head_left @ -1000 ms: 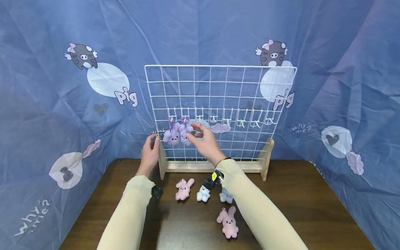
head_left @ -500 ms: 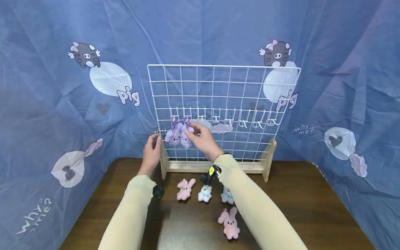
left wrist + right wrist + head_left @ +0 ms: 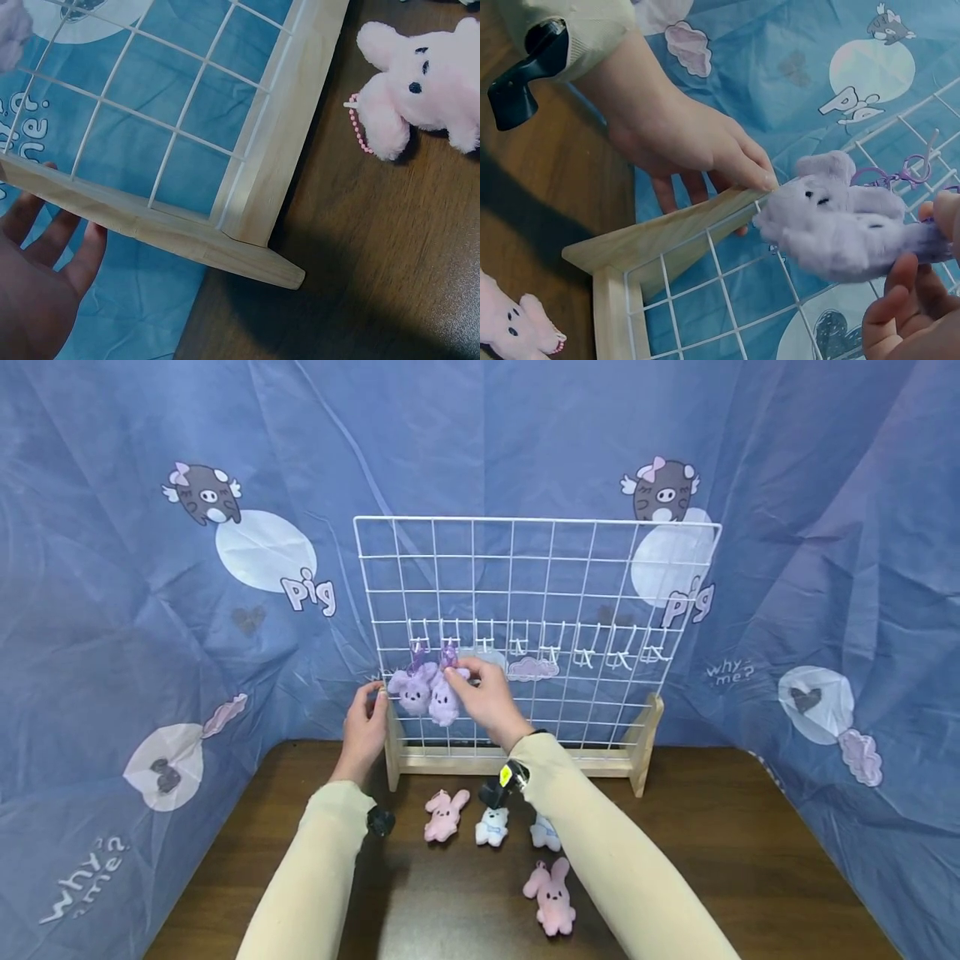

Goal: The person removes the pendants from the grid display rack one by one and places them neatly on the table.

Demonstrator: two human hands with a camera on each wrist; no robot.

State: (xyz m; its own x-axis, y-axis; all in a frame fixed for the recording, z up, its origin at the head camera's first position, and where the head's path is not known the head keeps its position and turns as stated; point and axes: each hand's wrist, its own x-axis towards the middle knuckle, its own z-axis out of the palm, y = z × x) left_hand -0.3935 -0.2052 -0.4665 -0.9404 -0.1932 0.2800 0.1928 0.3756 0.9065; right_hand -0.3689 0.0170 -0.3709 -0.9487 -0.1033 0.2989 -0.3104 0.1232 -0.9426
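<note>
Two fuzzy purple bunny keychains hang side by side from hooks at the left of a white wire grid rack (image 3: 532, 578). My right hand (image 3: 491, 700) pinches the right-hand purple bunny (image 3: 444, 702) near its ear, below its purple clasp. Beside it, the other purple bunny (image 3: 411, 695) overlaps it in the right wrist view. My left hand (image 3: 363, 728) grips the rack's left wooden upright (image 3: 142, 217), the thumb on the near side and fingers behind, as the right wrist view shows.
Several white hooks (image 3: 551, 653) continue along the grid to the right. On the brown table (image 3: 712, 843) lie two pink bunny keychains, one near the rack (image 3: 444, 817) and one further forward (image 3: 555, 902). Two white plush keychains (image 3: 492, 827) lie between, one partly behind the right sleeve.
My right hand has drawn the right purple bunny slightly downward, and both purple bunnies hang a little lower. The left hand stays on the upright. The head view has shifted slightly.
</note>
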